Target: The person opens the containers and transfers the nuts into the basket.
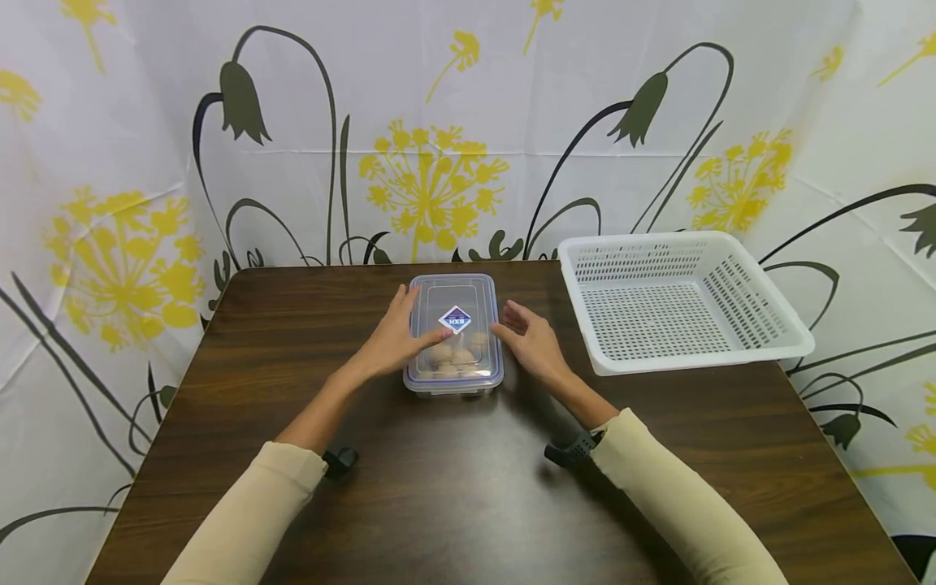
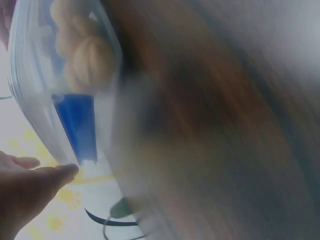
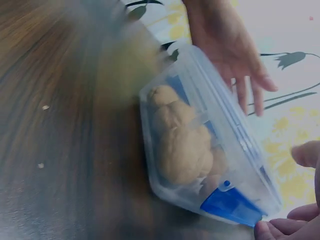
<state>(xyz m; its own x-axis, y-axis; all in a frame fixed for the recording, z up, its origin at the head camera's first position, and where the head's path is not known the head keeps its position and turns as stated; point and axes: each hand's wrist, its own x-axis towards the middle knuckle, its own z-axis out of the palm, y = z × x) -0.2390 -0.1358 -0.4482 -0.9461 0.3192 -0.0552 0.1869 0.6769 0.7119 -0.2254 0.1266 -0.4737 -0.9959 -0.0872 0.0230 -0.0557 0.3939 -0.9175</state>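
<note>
A clear plastic food box with a blue-edged lid and a diamond-shaped label lies in front of me. Tan, lumpy pieces like walnuts show through its wall. My left hand is at the box's left side, its fingers extended along the edge and its thumb over the lid. At the opposite side, my right hand has its fingers loosely bent, with fingertips close to the lid's edge. In the right wrist view, these fingertips are right at the end of a blue side latch. Another blue latch shows near the left fingertips.
A white perforated plastic basket stands at the right rear of the dark wooden table. Behind the table hangs a white cloth with a flower print. Two small pale crumbs lie on the tabletop.
</note>
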